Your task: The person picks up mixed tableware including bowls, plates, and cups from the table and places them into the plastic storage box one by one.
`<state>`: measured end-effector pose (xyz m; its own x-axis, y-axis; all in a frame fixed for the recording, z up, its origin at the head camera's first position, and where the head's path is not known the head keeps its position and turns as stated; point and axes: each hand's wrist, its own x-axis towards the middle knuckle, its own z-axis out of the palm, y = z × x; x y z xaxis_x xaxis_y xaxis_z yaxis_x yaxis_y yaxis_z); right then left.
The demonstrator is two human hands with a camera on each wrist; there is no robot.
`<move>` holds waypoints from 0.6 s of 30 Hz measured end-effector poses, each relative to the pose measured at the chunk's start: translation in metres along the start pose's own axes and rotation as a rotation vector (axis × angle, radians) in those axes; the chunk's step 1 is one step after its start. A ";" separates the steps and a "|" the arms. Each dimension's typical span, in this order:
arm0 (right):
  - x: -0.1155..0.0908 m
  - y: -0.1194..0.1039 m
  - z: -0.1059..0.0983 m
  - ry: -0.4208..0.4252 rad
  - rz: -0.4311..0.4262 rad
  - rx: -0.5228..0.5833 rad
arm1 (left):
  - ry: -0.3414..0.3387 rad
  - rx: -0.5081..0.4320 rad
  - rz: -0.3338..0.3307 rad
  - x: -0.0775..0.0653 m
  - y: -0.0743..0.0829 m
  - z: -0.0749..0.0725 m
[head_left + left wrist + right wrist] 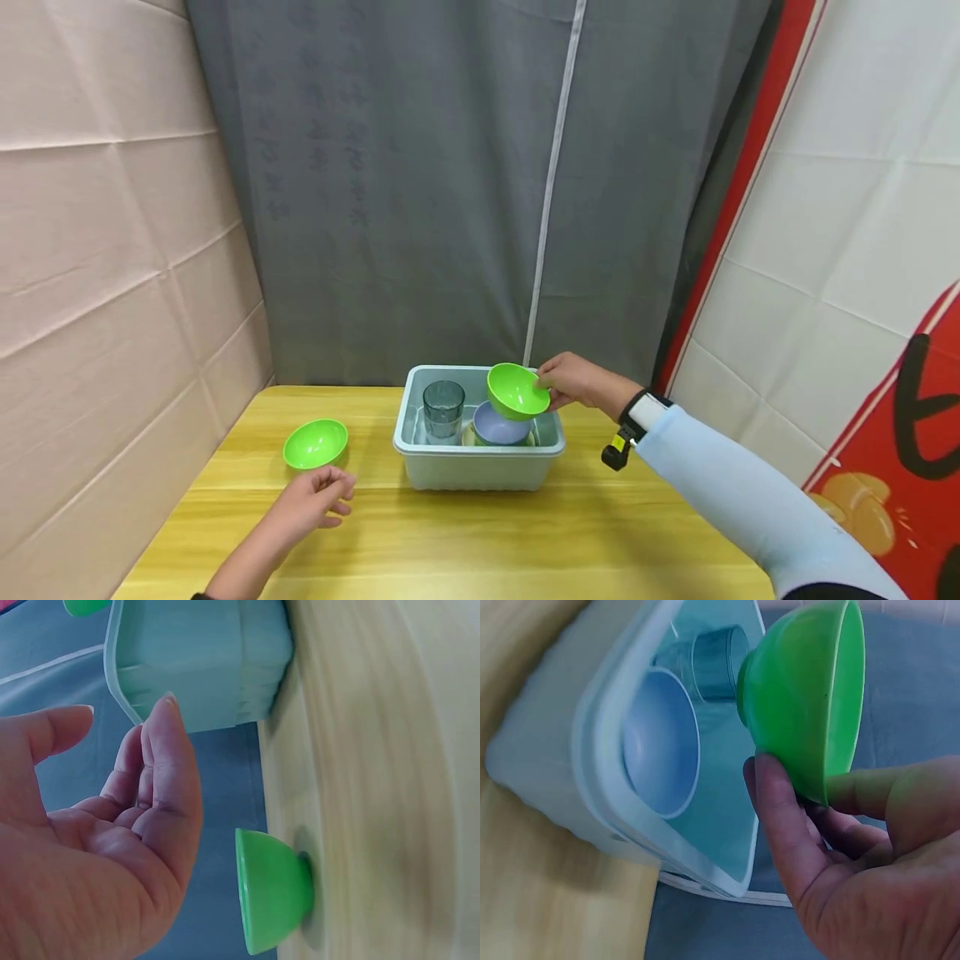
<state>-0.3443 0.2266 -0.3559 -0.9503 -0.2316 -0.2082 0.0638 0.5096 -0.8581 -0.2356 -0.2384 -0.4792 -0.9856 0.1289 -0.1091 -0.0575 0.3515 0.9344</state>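
Over the right part of a pale blue plastic bin [480, 471], my right hand [581, 381] pinches the rim of a green bowl [517, 392] between thumb and fingers. Below it in the bin sits a blue-purple bowl [501, 427], with a bit of another dish showing under it. A clear glass [443, 408] stands upright at the bin's left. My left hand [311, 500] hovers in front of a second green bowl [316, 443], which stands upright on the table. In the left wrist view, the left hand's fingers [169, 765] are loosely bent, apart from the thumb, and hold nothing.
The bin and the second bowl stand on a yellow wood-grain table [420, 542]. A grey curtain [420, 208] hangs right behind the table. Light cloth walls [127, 292] close in the left side, and a white and red panel [840, 250] the right.
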 end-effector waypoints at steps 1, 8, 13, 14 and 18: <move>0.003 -0.002 0.000 0.005 0.005 -0.018 | 0.001 -0.003 0.000 0.000 -0.002 0.000; 0.026 -0.016 -0.002 0.003 0.036 -0.118 | 0.048 -0.012 -0.016 -0.003 -0.010 0.001; 0.040 -0.021 0.001 -0.006 0.040 -0.190 | 0.064 -0.016 -0.027 -0.004 -0.013 0.000; 0.042 -0.021 0.002 -0.006 0.039 -0.205 | 0.063 -0.016 -0.030 -0.004 -0.014 0.000; 0.051 -0.019 0.008 -0.013 0.041 -0.279 | 0.052 -0.012 -0.036 -0.004 -0.017 -0.002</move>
<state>-0.3918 0.1988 -0.3537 -0.9445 -0.2158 -0.2476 0.0139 0.7269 -0.6867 -0.2314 -0.2464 -0.4939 -0.9898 0.0683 -0.1254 -0.0946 0.3439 0.9342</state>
